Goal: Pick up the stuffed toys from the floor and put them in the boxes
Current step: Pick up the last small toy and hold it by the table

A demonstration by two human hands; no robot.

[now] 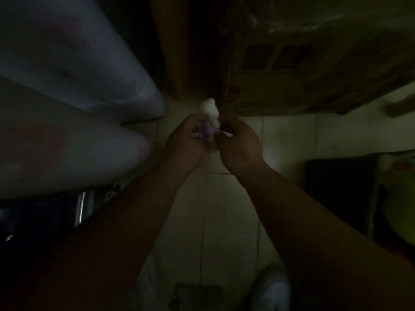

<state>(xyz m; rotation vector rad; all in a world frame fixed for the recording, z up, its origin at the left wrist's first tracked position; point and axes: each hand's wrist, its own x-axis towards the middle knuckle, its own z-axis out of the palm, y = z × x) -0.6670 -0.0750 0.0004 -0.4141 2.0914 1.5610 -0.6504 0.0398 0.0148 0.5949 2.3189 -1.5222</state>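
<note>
A small white stuffed toy (210, 112) with a purple part lower down sits between both my hands above the pale tiled floor (211, 212). My left hand (185, 140) grips its purple lower part from the left. My right hand (239, 142) pinches it from the right. A large cardboard box (303, 70) stands just behind the toy at the upper right. The room is very dark and the toy's details are blurred.
A bed with pale sheets (67, 108) fills the left side. A wooden post (177, 52) rises behind the hands. A dark container with something green (381, 198) sits at the right edge. Dark items lie under the bed at the lower left.
</note>
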